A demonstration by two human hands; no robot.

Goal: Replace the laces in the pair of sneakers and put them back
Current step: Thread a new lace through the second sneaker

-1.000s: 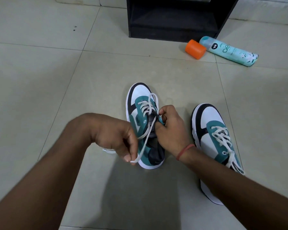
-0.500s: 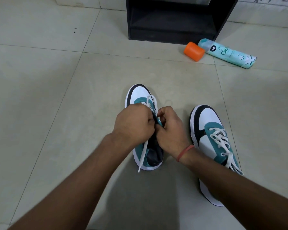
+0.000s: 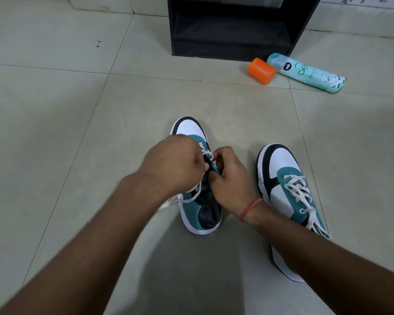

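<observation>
Two teal, white and black sneakers stand on the tiled floor, toes pointing away from me. Over the left sneaker [image 3: 189, 130] my left hand [image 3: 173, 164] pinches its white lace [image 3: 206, 153] at the eyelets. The lace's loose end [image 3: 171, 203] trails out to the left under my wrist. My right hand [image 3: 230, 176], with a red thread on its wrist, grips the right side of the same sneaker's upper near the tongue. The right sneaker [image 3: 282, 176] stands apart at the right, fully laced, its heel hidden under my right forearm.
A black open cabinet [image 3: 232, 26] stands on the floor at the back. In front of it lie an orange cap [image 3: 261, 70] and a pale teal spray can [image 3: 305, 72] on its side. Light tiles [image 3: 55, 133] stretch to the left.
My left hand came up from beside the sneaker's heel to the eyelets, taking the lace with it. The loose end now swings out to the left. My right hand stayed put.
</observation>
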